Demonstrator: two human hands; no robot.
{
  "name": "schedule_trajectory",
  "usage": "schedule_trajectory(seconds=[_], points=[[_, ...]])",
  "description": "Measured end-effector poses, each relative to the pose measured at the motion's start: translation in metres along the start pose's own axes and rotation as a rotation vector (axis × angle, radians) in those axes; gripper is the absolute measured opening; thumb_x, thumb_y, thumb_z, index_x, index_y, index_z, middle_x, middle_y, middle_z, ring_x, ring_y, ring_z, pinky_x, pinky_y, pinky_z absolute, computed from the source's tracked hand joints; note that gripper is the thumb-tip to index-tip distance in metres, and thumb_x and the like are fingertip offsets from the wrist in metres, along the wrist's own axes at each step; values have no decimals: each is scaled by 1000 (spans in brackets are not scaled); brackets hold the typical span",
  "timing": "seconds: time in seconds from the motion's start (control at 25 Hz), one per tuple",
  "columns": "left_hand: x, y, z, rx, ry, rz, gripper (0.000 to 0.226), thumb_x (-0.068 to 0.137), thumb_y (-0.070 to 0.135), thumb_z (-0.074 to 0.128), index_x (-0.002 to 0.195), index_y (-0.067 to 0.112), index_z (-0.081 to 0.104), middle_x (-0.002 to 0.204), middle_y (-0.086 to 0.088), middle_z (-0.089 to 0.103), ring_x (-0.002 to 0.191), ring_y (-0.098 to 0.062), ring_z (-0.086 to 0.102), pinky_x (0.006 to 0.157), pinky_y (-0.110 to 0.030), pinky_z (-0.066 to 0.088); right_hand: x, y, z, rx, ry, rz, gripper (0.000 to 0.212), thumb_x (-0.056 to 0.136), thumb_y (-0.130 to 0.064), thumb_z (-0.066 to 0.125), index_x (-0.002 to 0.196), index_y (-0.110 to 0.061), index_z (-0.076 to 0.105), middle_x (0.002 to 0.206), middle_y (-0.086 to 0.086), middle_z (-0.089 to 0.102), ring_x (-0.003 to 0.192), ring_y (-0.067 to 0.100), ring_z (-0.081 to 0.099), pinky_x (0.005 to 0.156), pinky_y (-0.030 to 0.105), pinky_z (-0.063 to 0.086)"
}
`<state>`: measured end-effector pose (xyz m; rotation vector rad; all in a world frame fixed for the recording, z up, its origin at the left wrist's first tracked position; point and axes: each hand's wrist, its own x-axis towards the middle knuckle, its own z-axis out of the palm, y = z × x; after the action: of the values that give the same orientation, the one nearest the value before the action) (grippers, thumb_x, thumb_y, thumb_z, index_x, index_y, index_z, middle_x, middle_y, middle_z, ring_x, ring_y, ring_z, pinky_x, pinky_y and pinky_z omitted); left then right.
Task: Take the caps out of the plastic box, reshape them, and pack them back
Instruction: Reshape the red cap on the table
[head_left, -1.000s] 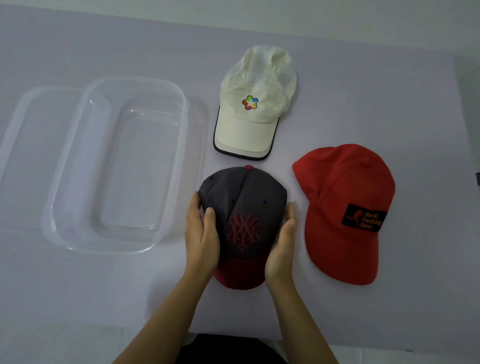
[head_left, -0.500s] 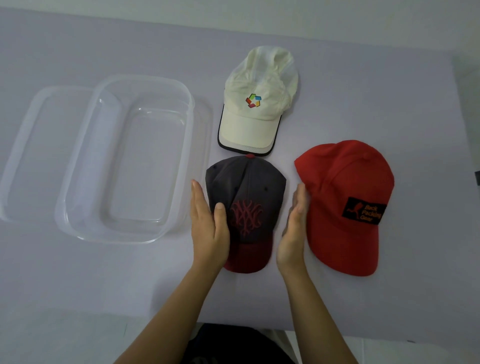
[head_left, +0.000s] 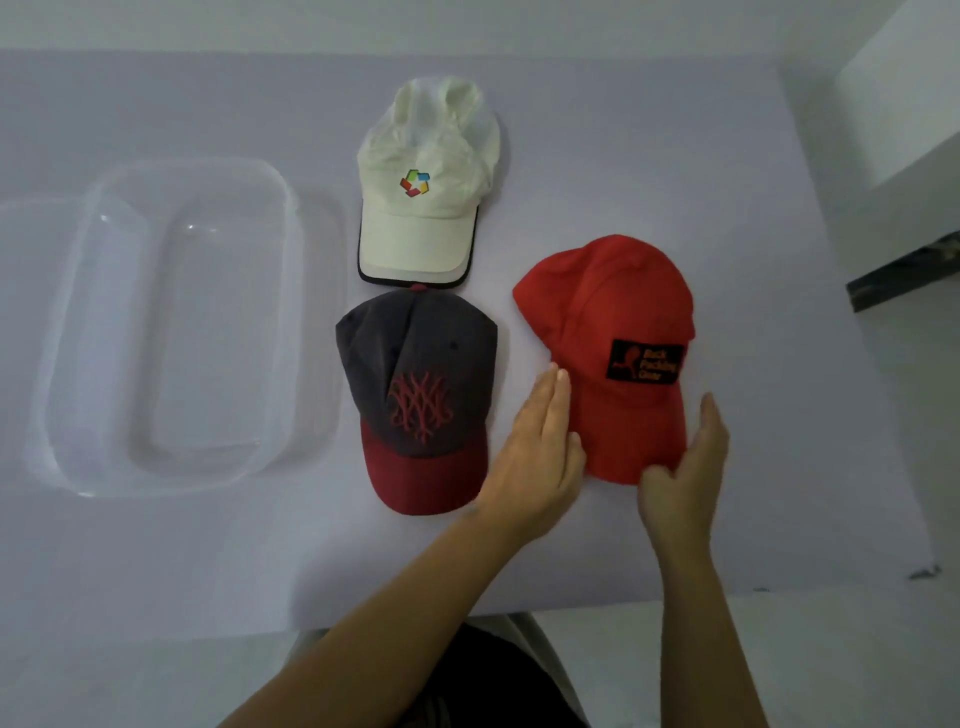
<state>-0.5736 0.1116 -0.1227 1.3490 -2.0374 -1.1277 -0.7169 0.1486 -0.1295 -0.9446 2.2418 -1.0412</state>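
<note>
- Tabletop (head_left: 675, 130): pale, fills most of the frame; carries all items.
- Box (head_left: 291, 332): clear plastic, left of frame, holding nothing; what looks like its lid lies under or beside it.
- Red cap (head_left: 613, 291): right of centre, black patch on front, brim toward the lower edge.
- Grey cap (head_left: 415, 343): centre, dark red brim, just left of the red cap; crown top almost meets the white cap's brim.
- White cap (head_left: 431, 234): upper centre, crown crumpled.
- Left hand (head_left: 540, 447): flat, fingers (head_left: 553, 389) pressed together, against the red cap's left side.
- Right hand (head_left: 680, 478): blurred, fingers loosely spread, cupping the brim's right edge; nothing pinched.
- Step, judged: all caps out; reshaping the red cap is in hand.
- Next, judged: press both sides inward to round the crown, then smooth the white cap before packing.
</note>
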Motion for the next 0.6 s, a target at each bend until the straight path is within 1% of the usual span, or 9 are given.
schedule_trajectory(seconds=[0.04, 0.12, 0.2, 0.28, 0.32, 0.4, 0.44, 0.52, 0.6], points=[[1, 0, 9, 18, -42, 1, 64, 89, 18, 27, 148, 1, 11, 158, -15, 9, 147, -22, 8, 117, -22, 2, 4, 12, -8, -32, -61, 51, 84, 67, 5, 37, 148, -9, 17, 154, 10, 23, 142, 19, 20, 113, 28, 16], [1, -4, 24, 82, -147, 2, 69, 84, 11, 30, 148, -1, 8, 158, -19, 4, 147, -30, 5, 119, -32, 6, 10, 33, -19, -131, -186, 37, 75, 80, 7, 44, 148, -9, 17, 153, 11, 26, 142, 23, 24, 113, 30, 18], [0, -4, 33, 155, -235, -28, 75, 83, 2, 42, 148, -1, 5, 158, -20, -2, 147, -34, 0, 119, -37, 5, 11, 43, -23, -231, -262, -80, 67, 85, -6, 46, 147, -10, 22, 149, 13, 35, 137, 28, 33, 114, 42, 28], [-1, -1, 38, 190, -219, -28, 77, 81, 3, 53, 147, -4, 13, 155, -27, 11, 143, -43, 13, 114, -43, 12, 6, 42, -20, -310, -233, -113, 67, 86, -17, 56, 145, -5, 25, 138, 21, 43, 126, 34, 44, 103, 50, 40], [0, 1, 39, 235, -207, -42, 78, 80, 5, 60, 146, -4, 19, 150, -32, 23, 138, -47, 26, 110, -49, 23, 3, 39, -17, -359, -194, -118, 71, 84, -19, 62, 143, -2, 27, 131, 24, 46, 118, 37, 48, 97, 50, 44], [3, 2, 40, 322, -158, -104, 78, 77, 10, 70, 140, 0, 26, 139, -33, 42, 125, -50, 45, 92, -56, 45, -1, 28, -13, -436, -112, -182, 74, 81, -26, 66, 140, 0, 31, 119, 26, 50, 105, 38, 52, 87, 50, 47], [4, 3, 37, 335, -124, -84, 71, 80, 10, 65, 139, 1, 27, 137, -32, 45, 123, -50, 47, 85, -56, 51, -2, 24, -13, -446, -82, -220, 74, 80, -27, 66, 139, 0, 33, 117, 25, 51, 103, 38, 52, 85, 50, 47], [2, 3, 31, 401, -56, 46, 57, 85, 9, 40, 140, 5, 27, 140, -30, 43, 125, -51, 44, 80, -55, 53, 2, 21, -15, -428, -55, -238, 74, 80, -25, 67, 140, 0, 32, 123, 25, 50, 109, 39, 51, 90, 50, 46], [-1, 4, 26, 402, -21, 147, 59, 85, 8, 26, 144, 11, 20, 150, -26, 27, 133, -51, 30, 92, -58, 43, 5, 16, -15, -369, -50, -258, 69, 87, -28, 59, 142, 0, 28, 136, 24, 46, 122, 39, 46, 101, 48, 39]])
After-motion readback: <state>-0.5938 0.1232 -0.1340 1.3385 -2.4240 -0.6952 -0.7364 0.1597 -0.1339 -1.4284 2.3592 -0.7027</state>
